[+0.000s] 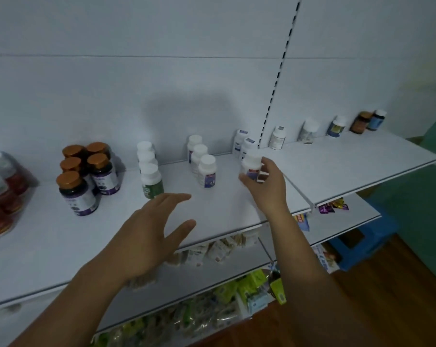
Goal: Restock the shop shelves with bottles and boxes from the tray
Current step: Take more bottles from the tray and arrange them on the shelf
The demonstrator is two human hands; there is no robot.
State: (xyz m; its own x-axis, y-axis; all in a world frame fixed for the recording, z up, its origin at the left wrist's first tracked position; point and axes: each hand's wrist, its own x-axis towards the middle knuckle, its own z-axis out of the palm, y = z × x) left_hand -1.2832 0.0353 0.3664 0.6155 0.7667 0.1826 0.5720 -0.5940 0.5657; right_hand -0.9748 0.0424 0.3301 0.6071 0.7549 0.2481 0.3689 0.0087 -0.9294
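Head view, looking down at white shop shelves. Nearest, the person's left hand [151, 229] hovers over the front of the upper shelf [212, 211], fingers spread and loose, holding nothing. Just beyond, the right hand [265, 187] grips a white bottle [250, 166] with a white cap and a dark label, at the front of a short row near the shelf's right end; whether its base touches the shelf is unclear. Behind stand rows of brown-capped bottles [73, 194], green-labelled bottles [151, 182] and purple-labelled bottles [207, 172]. The far right shelf [349, 159] holds only a few bottles along its back. Restocking looks partly done, with much shelf space left; the tray is out of view.
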